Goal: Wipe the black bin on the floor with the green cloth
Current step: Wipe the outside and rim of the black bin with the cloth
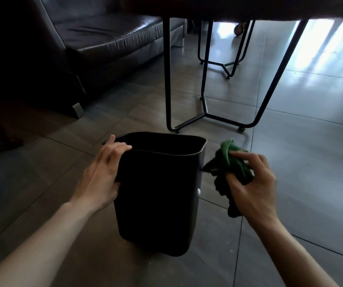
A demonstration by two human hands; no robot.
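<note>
1. Two hands share the work here: the left hand (102, 175) steadies, the right hand (251, 183) carries the wiper.
2. The black bin (158, 193) stands upright on the tiled floor (290, 162), its open mouth facing up, just in front of the person and near the foot of a dark metal table frame (205, 114).
3. The left hand's fingers curl over the bin's left rim while the thumb lies against the outer wall, a grip that, as I judge it, is meant to keep the light bin from sliding or tipping once it is rubbed.
4. The right hand holds the green cloth (232, 164) bunched into a wad, fingers wrapped round it with a loose tail hanging below the palm (bunching gives a thicker pad to press with).
5. The cloth sits just beside the bin's right wall; a corner of it looks to be at the wall's edge, but whether it truly touches I cannot tell in this dim light.
6. My reading is that wiping is about to start or has barely begun on the right side, with most of the bin's surface yet to be covered.
7. A dark leather sofa (104, 38) stands well apart on the left, and bright window light falls across the tiles on the far right.
8. One risk I foresee: the hanging tail could drag on the floor and pick up grit.
</note>
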